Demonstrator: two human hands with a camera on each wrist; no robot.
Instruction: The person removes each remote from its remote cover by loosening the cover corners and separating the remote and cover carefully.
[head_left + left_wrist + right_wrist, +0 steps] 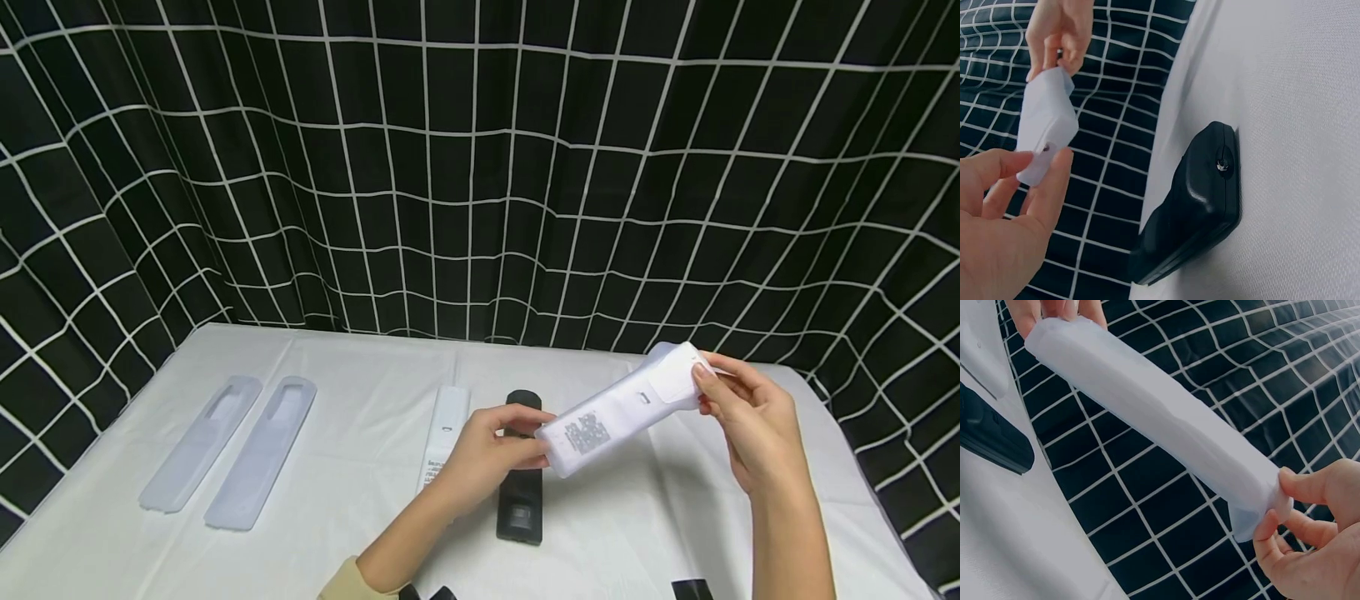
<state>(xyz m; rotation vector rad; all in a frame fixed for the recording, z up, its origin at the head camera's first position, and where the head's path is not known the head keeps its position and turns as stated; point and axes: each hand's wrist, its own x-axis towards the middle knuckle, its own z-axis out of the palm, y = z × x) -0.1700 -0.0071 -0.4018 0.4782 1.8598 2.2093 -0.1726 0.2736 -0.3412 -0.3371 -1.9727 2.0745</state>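
A white remote control (618, 412) is held up off the table, tilted, its back with a printed code square facing up. A translucent cover (1244, 522) is around it, with a loose flap standing out at the upper end. My right hand (761, 425) pinches that upper end between thumb and fingers. The lower end is pinched by my left hand (487, 454). Beneath the left hand lies a black remote control (520, 508), partly hidden by the fingers. A second white remote control (447, 417) lies beside it, partly behind the left hand.
Two translucent remote covers (262, 454) lie side by side on the left of the white-clothed table (360, 433). Behind the table hangs a black curtain (450, 167) with a white grid. Small black objects (692, 588) show at the bottom edge.
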